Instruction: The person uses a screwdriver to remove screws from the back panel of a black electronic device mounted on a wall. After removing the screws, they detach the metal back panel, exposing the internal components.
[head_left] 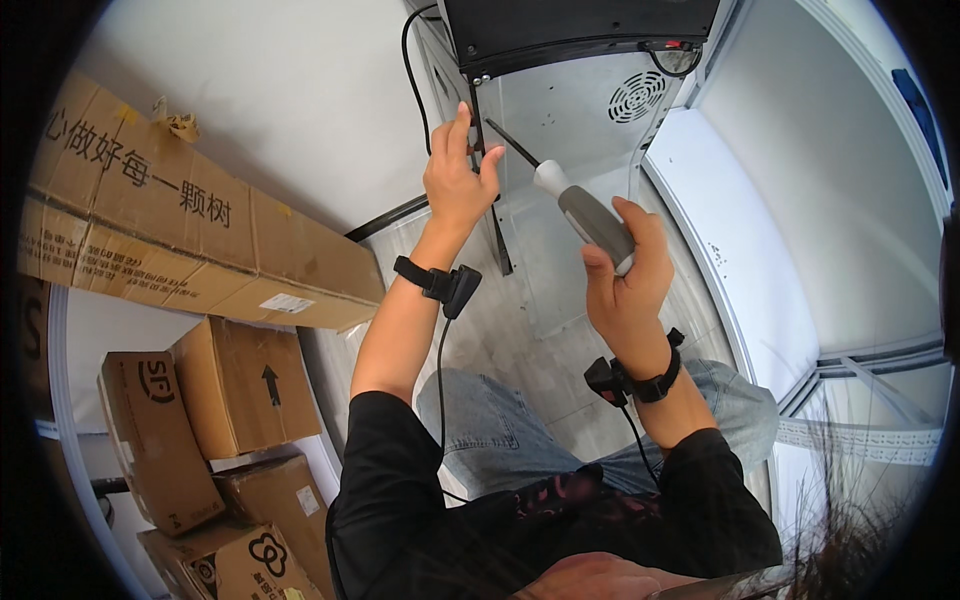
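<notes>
My right hand (635,265) grips a screwdriver (590,215) with a grey and white handle. Its dark shaft points up and left, the tip close to a narrow black metal strip (483,135) on the front edge of a grey metal cabinet (560,130). Beside that strip, my left hand (462,178) is raised with fingers stretched and thumb apart. Whether its fingertips touch the strip I cannot tell. Two small screw heads (481,80) show at the strip's upper end.
A black unit (580,30) tops the cabinet, with cables on both sides. A round vent (636,96) marks the cabinet's panel. Long cardboard boxes (200,200) and several smaller cartons (250,385) stand at left. A white framed panel (720,220) bounds the right side.
</notes>
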